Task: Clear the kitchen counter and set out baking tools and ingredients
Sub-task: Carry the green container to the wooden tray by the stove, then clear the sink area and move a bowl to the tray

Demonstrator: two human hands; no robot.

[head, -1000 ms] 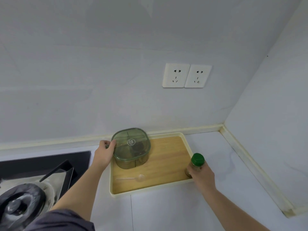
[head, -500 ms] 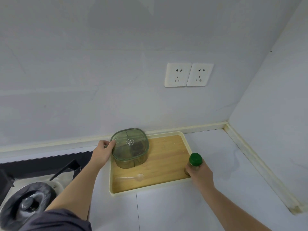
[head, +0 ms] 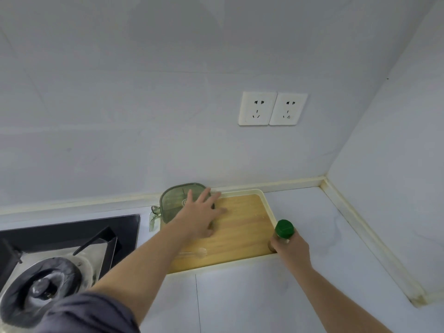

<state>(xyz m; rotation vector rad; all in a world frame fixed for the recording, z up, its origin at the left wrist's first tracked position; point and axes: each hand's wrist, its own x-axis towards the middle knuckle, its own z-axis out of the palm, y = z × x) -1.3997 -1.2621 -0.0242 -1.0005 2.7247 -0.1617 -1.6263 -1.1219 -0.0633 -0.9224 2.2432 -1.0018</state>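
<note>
A green translucent lidded container [head: 174, 204] stands at the back left corner of a wooden tray with a cream rim [head: 269, 207]. My left hand [head: 200, 216] lies over the container's right side with its fingers spread, partly hiding it. A small jar with a green cap [head: 284, 229] stands at the tray's front right corner. My right hand [head: 292, 248] is wrapped around its body below the cap. A clear plastic spoon [head: 195, 253] rests on the tray near its front edge.
A black gas hob [head: 72, 233] with a dark burner [head: 43, 288] fills the left. A small clear piece [head: 153, 218] sits between hob and tray. White counter [head: 312, 224] extends right to the corner wall. Two sockets [head: 272, 108] are on the back wall.
My left hand has let go of the container's left edge and moved across its top, fingers now spread. The right hand stays on the jar. The camera has shifted slightly.
</note>
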